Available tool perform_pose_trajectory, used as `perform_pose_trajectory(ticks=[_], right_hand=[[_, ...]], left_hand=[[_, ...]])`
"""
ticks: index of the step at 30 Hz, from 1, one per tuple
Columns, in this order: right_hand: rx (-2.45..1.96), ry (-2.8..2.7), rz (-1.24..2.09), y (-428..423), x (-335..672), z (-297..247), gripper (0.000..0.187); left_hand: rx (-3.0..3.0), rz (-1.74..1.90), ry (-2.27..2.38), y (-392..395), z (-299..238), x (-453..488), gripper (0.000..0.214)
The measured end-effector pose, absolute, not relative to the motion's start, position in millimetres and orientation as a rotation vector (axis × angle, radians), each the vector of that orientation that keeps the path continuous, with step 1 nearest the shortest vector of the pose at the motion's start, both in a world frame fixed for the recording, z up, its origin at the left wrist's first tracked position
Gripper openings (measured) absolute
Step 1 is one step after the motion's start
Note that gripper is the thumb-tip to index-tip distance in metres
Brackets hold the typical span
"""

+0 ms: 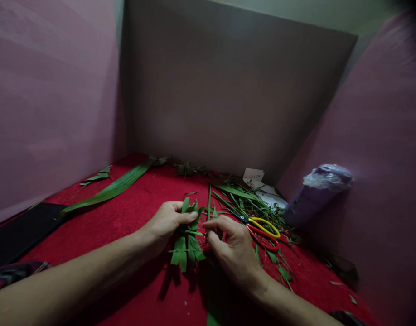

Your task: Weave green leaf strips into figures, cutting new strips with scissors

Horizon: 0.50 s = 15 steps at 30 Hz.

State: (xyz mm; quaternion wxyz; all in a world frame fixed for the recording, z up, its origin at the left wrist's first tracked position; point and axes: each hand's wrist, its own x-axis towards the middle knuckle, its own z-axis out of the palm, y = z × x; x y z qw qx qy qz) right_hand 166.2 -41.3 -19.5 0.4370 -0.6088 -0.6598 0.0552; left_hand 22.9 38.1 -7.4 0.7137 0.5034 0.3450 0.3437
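A small woven piece of green leaf strips (188, 235) lies on the red cloth (126, 226) between my hands. My left hand (165, 222) rests on its left side, thumb and fingers closed on the upper strips. My right hand (233, 248) is at its right edge, fingertips pinched on a thin strip. Both hands touch the leaf piece.
Scissors with yellow and red handles (260, 227) lie just right of my right hand, on a heap of cut leaf scraps (242, 199). A long green leaf (109, 190) lies at the back left. A purple wrapped object (313, 192) and white paper (262, 188) sit at the right. Board walls enclose the area.
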Motion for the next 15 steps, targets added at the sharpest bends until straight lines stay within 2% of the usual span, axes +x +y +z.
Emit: perform_pose_trajectory(ticks=[15], right_hand=[[-1.545,-1.701,0.055,-42.8,165.6,-20.9,0.019]], left_hand=[[1.113,0.717,0.768,39.7,-18.2,23.5,0.024]])
